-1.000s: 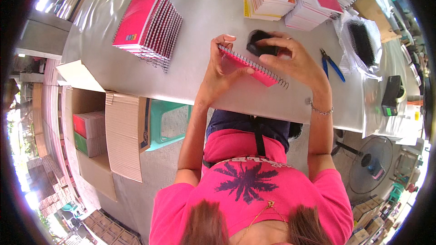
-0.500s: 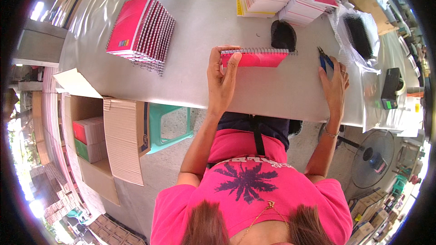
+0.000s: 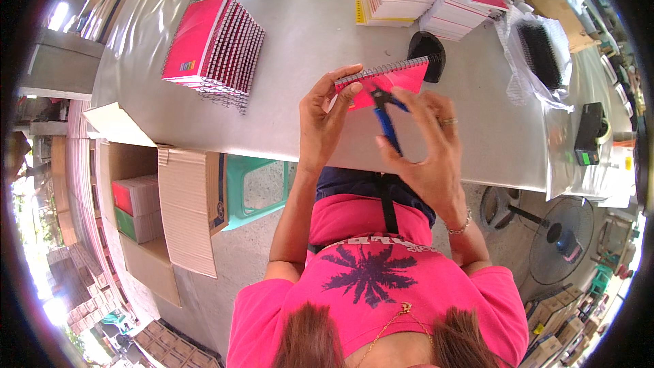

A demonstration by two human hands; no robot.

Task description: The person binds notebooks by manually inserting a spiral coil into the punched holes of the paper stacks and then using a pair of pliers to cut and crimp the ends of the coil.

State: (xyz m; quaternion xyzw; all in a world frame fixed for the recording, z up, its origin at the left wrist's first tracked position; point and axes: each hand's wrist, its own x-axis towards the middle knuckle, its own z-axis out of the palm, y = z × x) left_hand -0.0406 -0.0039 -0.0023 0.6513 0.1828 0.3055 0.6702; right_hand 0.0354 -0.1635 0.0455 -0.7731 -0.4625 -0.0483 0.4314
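Note:
My left hand (image 3: 321, 119) grips a red spiral-bound notebook (image 3: 407, 78) by its left end, thumb in front and fingers behind. It is tilted above the table, its dark wire coil running along the upper edge. In my right hand (image 3: 436, 157) is a pair of blue-handled pliers (image 3: 385, 121), the handles spread between thumb and fingers. Their dark jaws point up and overlap the notebook's cover in the picture; I cannot tell whether they touch it. Behind the notebook's right end lies a black rounded object (image 3: 434, 61) on the table.
A stack of red spiral notebooks (image 3: 197, 37) stands at the left of the grey table (image 3: 300, 41). Paper stacks (image 3: 402, 3) fill the far right, beside wire coils (image 3: 538, 54) on white wrapping. A tape dispenser (image 3: 587, 133) sits rightward. An open carton (image 3: 187, 211) stands below left.
My right hand has picked the pliers up off the table and brought them left to the notebook. My left hand has tilted the notebook, its right end now higher.

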